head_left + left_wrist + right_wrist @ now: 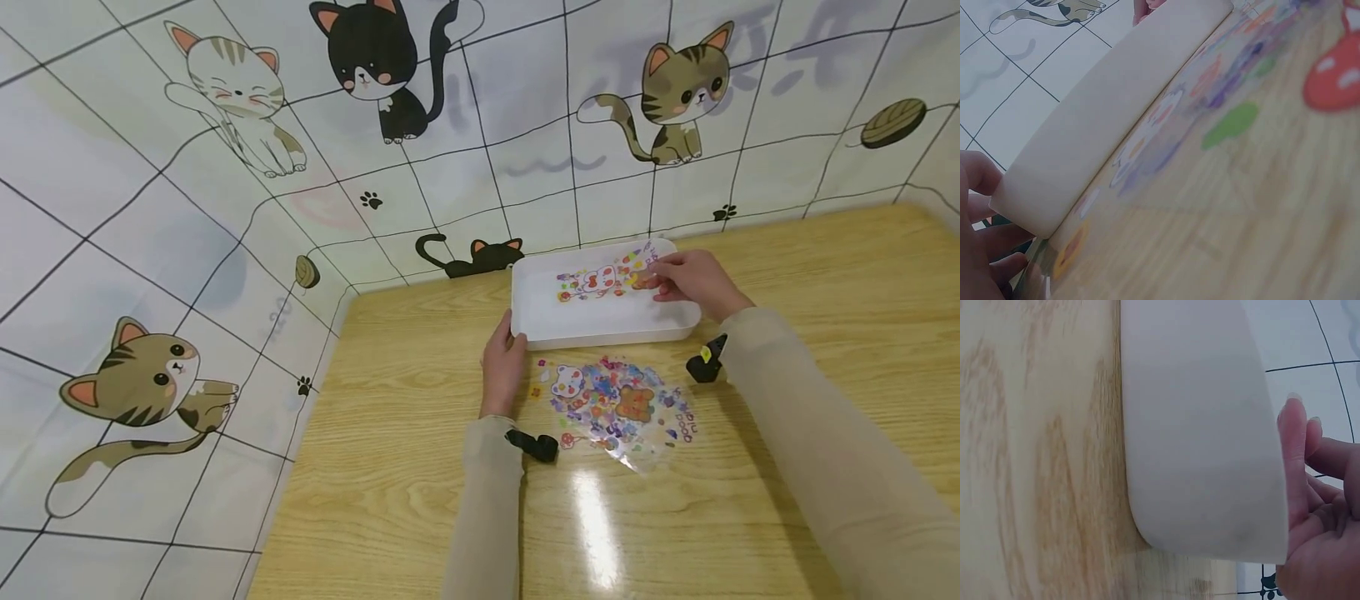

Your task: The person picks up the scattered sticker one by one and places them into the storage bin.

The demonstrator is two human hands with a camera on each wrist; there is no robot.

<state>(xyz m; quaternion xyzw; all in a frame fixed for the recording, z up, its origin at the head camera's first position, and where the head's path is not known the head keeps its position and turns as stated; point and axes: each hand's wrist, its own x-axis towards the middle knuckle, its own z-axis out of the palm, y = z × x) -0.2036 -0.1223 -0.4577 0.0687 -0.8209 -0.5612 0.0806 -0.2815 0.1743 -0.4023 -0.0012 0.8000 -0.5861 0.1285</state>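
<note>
A shallow white tray [540, 321] with rounded corners stands on the table against the wall. My left hand [504, 371] grips its near left corner, and in the left wrist view the fingers [1007, 240] bend round the tray's end. Inside the tray lies a clear sticker sheet [600, 282] with a white animal face and small colourful prints. At its right end my right hand [693, 279] pinches the sheet between thumb and fingertips. In the right wrist view the tray wall [1204, 444] hides what these fingertips touch.
A clear plastic piece [611, 404], sheet or bag, covered with colourful animal and flower prints lies on the wooden table [397, 417] in front of the tray. The wall [525, 167] with cat drawings rises right behind the tray and along the left.
</note>
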